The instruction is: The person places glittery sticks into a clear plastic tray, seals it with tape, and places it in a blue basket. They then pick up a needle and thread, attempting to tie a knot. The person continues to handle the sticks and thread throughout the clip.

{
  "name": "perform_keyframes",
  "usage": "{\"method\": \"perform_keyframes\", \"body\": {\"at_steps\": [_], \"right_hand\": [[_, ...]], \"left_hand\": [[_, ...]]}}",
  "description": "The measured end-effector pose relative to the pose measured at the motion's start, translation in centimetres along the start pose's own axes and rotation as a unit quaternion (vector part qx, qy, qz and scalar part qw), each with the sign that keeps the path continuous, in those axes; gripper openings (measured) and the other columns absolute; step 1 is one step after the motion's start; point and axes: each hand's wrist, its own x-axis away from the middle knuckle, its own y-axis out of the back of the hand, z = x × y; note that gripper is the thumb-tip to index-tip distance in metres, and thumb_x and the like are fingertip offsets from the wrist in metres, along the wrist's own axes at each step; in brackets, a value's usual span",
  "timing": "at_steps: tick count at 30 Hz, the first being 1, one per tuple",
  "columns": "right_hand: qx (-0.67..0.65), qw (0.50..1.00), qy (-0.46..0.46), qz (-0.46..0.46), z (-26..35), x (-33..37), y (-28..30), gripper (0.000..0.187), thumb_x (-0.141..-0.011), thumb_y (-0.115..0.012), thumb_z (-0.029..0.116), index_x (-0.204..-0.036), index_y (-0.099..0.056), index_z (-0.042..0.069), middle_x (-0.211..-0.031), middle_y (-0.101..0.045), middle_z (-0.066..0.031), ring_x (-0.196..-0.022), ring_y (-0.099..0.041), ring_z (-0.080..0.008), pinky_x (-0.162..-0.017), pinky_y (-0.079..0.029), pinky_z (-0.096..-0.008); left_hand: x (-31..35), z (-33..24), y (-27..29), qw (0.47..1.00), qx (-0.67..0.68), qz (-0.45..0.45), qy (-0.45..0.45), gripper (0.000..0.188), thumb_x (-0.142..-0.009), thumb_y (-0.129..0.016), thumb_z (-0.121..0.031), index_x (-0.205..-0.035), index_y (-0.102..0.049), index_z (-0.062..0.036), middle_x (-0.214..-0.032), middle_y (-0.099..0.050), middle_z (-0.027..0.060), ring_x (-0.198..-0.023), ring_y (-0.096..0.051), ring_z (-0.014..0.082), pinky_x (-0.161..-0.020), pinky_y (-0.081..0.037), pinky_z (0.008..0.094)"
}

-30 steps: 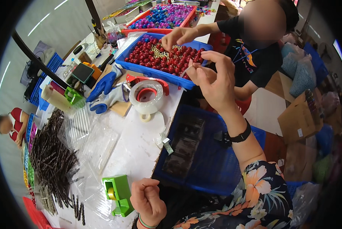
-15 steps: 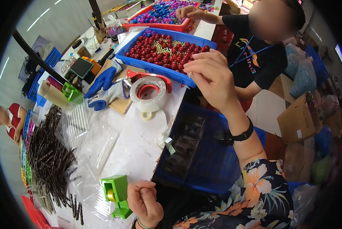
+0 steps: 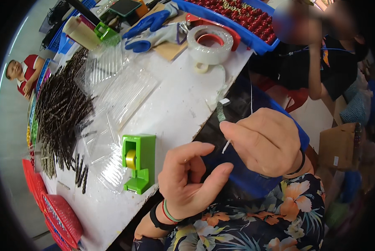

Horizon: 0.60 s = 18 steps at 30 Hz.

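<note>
My right hand (image 3: 266, 142) is closed in a pinch in front of me, past the table's right edge. A short white thread end (image 3: 226, 147) sticks out below its fingertips, and a thin pale line rises behind the hand. My left hand (image 3: 191, 175) is open just to its left, thumb and index finger curved apart with nothing between them. A green tape dispenser (image 3: 145, 161) with a yellow roll stands on the table beside my left hand. Under my hands, beyond the table edge, there is a dark blue crate (image 3: 246, 178).
Dark twisted sticks (image 3: 62, 108) are heaped on the left beside clear plastic trays (image 3: 135, 94). A large tape roll (image 3: 208, 44), blue-white gloves (image 3: 154, 37) and a blue tray of red beads (image 3: 256, 39) lie farther back. Red baskets (image 3: 62, 213) stand lower left; a co-worker (image 3: 342, 71) sits at the right.
My right hand has come down from beside the bead tray to near my left hand. My left hand has gone from pinched to open and moved slightly right and up. The view has shifted.
</note>
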Motion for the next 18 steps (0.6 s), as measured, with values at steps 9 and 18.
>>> {"method": "perform_keyframes", "body": {"at_steps": [9,18], "right_hand": [[-0.139,0.986,-0.088,0.018,2.9,-0.6,-1.8,0.028,-0.070,-0.072,-0.004,-0.097,-0.067,-0.004,-0.073,-0.059,-0.0068,-0.058,-0.058,-0.0182,-0.049,-0.046,-0.0276],[-0.373,0.871,-0.316,-0.049,5.9,2.1,-3.5,0.010,-0.082,-0.070,-0.004,-0.090,-0.064,-0.001,-0.069,-0.062,-0.0048,-0.054,-0.054,-0.0061,-0.048,-0.040,-0.0201]], "left_hand": [[1.1,-0.2,1.5,0.998,-0.055,-0.029,0.011,0.014,-0.085,-0.071,0.004,-0.096,-0.063,-0.0005,-0.070,-0.059,-0.0014,-0.051,-0.040,-0.0007,-0.046,-0.029,0.0167],[2.0,-0.2,2.7,0.935,0.282,-0.097,0.191,0.022,-0.093,-0.059,0.002,-0.114,-0.050,0.0021,-0.076,-0.049,-0.0041,-0.064,-0.043,0.0017,-0.057,-0.036,0.0179]]}}
